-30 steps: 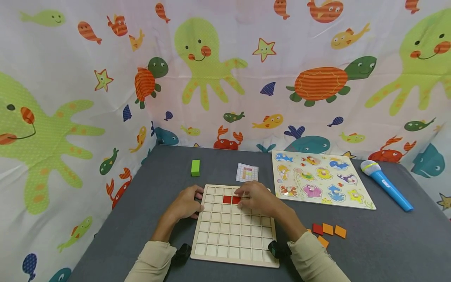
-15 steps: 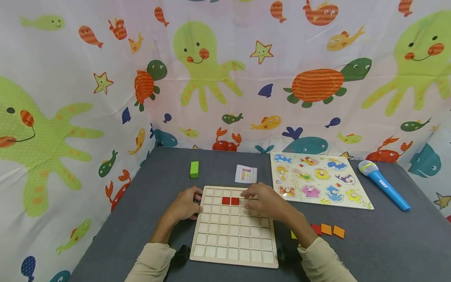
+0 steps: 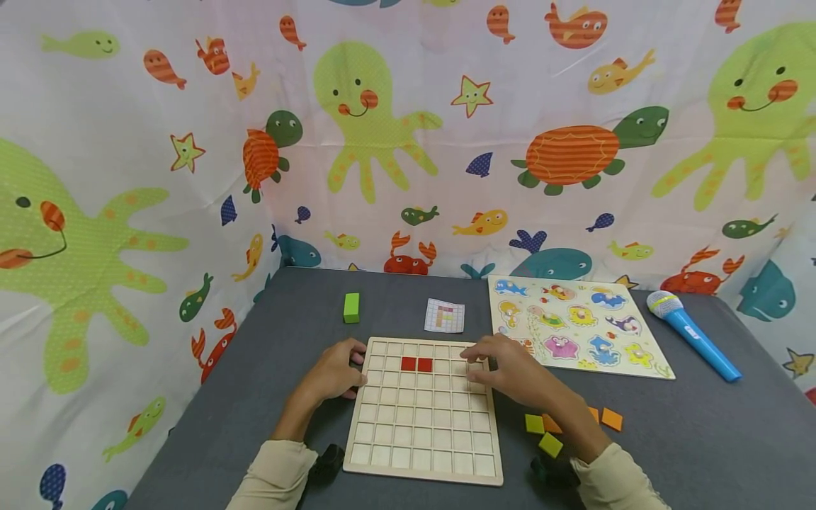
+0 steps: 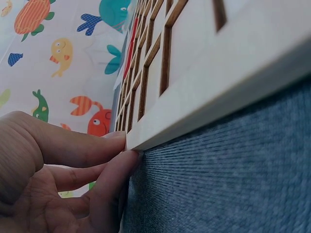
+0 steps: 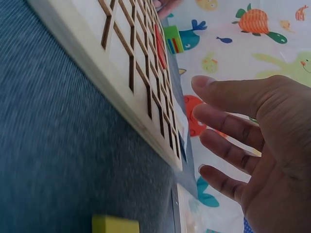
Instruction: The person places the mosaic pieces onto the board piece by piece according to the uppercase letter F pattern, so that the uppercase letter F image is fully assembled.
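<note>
A wooden grid board [image 3: 421,476] lies on the table, with two red square tiles [image 3: 416,364] side by side in its second row from the far end. My left hand [image 3: 334,368] pinches the board's left edge between thumb and finger; the left wrist view shows the grip [image 4: 116,150] close up. Over the board's far right corner hovers my right hand [image 3: 510,365]. Its fingers [image 5: 228,124] are spread and loosely bent, with nothing between them in the right wrist view.
Several loose green tiles [image 3: 534,423] and orange tiles [image 3: 612,419] lie right of the board, partly behind the right forearm. Behind the board are a green block [image 3: 351,308] and a small pattern card [image 3: 444,316]. A sea-animal peg puzzle [image 3: 659,365] and a toy microphone [image 3: 695,333] lie at back right.
My right hand has moved off the red tiles to the right, towards the board's far right corner. Both red tiles stay in the grid. The left hand keeps its place on the edge.
</note>
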`<state>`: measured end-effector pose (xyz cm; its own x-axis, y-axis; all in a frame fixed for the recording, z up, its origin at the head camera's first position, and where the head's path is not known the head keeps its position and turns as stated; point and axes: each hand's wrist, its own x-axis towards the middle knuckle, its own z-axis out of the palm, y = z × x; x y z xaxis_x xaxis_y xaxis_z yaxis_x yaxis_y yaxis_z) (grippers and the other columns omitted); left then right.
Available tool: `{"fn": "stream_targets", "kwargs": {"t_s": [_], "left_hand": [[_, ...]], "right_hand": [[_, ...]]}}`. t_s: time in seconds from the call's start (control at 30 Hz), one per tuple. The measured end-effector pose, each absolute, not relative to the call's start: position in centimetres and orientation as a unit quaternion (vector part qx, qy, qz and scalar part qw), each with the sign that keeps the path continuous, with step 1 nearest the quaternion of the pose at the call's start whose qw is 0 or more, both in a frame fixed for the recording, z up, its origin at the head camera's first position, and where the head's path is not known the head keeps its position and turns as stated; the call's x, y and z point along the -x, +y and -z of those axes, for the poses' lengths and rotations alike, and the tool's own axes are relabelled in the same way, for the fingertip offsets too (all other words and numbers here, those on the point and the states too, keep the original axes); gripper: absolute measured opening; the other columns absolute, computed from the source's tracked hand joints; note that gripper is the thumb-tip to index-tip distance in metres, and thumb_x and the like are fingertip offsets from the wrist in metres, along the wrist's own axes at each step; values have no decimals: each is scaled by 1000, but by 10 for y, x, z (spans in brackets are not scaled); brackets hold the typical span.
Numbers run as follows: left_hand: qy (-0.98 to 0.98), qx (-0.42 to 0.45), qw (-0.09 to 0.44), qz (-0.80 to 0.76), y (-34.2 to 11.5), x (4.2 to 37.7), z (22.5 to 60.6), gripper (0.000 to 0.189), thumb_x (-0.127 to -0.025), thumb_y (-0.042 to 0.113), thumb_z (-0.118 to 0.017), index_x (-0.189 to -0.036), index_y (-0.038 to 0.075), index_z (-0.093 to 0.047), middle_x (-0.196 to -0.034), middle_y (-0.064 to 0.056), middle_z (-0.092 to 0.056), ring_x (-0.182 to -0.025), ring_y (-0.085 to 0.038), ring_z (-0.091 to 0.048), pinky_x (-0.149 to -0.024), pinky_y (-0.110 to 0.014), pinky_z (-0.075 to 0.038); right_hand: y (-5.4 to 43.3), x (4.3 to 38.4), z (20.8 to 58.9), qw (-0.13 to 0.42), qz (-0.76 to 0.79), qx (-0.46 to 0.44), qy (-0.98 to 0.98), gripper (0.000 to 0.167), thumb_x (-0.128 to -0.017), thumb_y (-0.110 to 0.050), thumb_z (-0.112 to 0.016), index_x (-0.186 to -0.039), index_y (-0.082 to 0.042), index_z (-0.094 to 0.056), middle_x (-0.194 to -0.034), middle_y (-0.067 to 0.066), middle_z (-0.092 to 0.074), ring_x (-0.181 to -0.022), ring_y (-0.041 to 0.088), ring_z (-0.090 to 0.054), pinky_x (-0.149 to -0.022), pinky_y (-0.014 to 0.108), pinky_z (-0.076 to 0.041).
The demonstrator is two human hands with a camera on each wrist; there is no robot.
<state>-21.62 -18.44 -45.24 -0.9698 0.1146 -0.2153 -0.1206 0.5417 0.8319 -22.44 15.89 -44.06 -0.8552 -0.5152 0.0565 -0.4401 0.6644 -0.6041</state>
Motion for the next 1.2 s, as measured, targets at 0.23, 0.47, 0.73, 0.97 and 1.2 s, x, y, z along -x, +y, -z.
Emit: {"fn": "stream_targets", "kwargs": {"t_s": [0.23, 0.47, 0.73, 0.97, 1.2], "left_hand": [[869, -2, 116, -481, -184, 215, 453, 54, -89, -9, -73, -141, -4, -58, -120, -18, -60, -87, -25, -68, -67, -43, -65], [870, 4, 115, -479, -182, 215, 453, 53, -89, -8, -73, -140, -4, -58, -120, -17, -60, -87, -25, -68, -67, -43, -65], [870, 0, 113, -480, -183, 216, 453, 54, -89, -9, -72, -140, -5, -58, -120, -18, -60, -88, -26, -68, -67, -43, -65], [869, -5, 115, -482, -184, 215, 454, 54, -89, -9, -72, -141, -5, -57, -120, -18, -60, -89, -26, -68, -67, -43, -65], [870, -1, 114, -480, -185, 217, 455, 54, -89, -8, -72, -141, -4, -57, -121, -18, -60, -89, -26, -68, -68, -43, -65]], "right_hand": [[176, 220, 440, 49, 308, 259, 914, 33, -97, -26, -79, -127, -12, -76, -114, -1, -71, -110, 24, -61, -98, 52, -54], [195, 215, 443, 54, 305, 241, 920, 36, -97, -23, -80, -131, -11, -75, -127, 6, -72, -130, 40, -57, -110, 65, -46], [215, 209, 449, 52, 300, 235, 923, 36, -96, -28, -81, -129, -15, -75, -125, 0, -72, -124, 32, -62, -108, 61, -49], [232, 204, 451, 56, 295, 229, 926, 39, -95, -29, -82, -129, -13, -74, -120, -3, -74, -115, 24, -65, -100, 56, -55], [249, 200, 452, 78, 308, 202, 926, 43, -93, -28, -83, -131, -11, -73, -119, -3, -74, -111, 22, -65, -101, 57, -55]]}}
